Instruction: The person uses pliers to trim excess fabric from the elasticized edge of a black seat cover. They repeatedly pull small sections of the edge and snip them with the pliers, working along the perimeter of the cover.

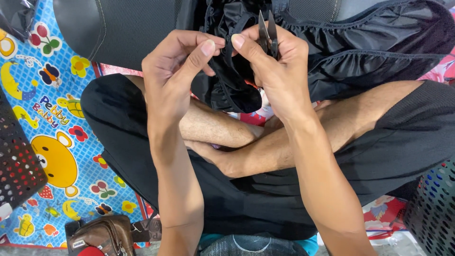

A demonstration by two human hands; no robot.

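I see the left hand [173, 71] pinching a strap of the black cloth [237, 90] with thumb and finger closed tight. The right hand [275, 66] pinches it too, and grips small black thread snips [268, 33] pointing to 12 o'clock. The cloth hangs over crossed legs. A brown bag [102, 235] lies at 7 o'clock on the cartoon mat [57, 118].

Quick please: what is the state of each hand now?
Left hand: closed, pinching the black fabric.
Right hand: closed, holding small thread snips and pinching the fabric.
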